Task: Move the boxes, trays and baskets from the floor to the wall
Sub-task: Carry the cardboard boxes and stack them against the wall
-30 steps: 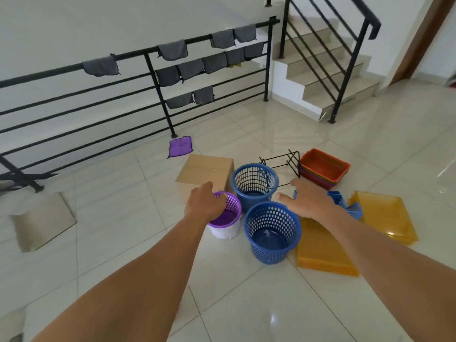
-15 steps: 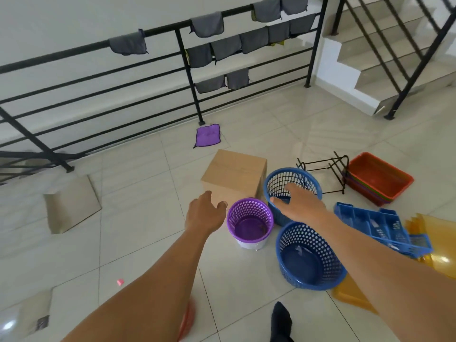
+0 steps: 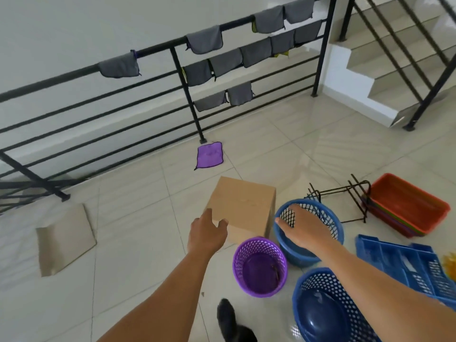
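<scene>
Floor [image 3: 138, 218]: three baskets [image 3: 260, 267], one box [image 3: 244, 206]

Home interior, stair landing. Evidence: glossy cream floor tiles [image 3: 138, 218], black metal railing [image 3: 74, 74] with grey cleaning cloths [image 3: 204, 39] hung over its bars, tiled staircase [image 3: 345, 80] going up at right, household stuff like a purple plastic basket [image 3: 259, 267] on the floor.

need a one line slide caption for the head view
Left hand at the near corner of a cardboard box, right hand open over a blue basket.
</scene>
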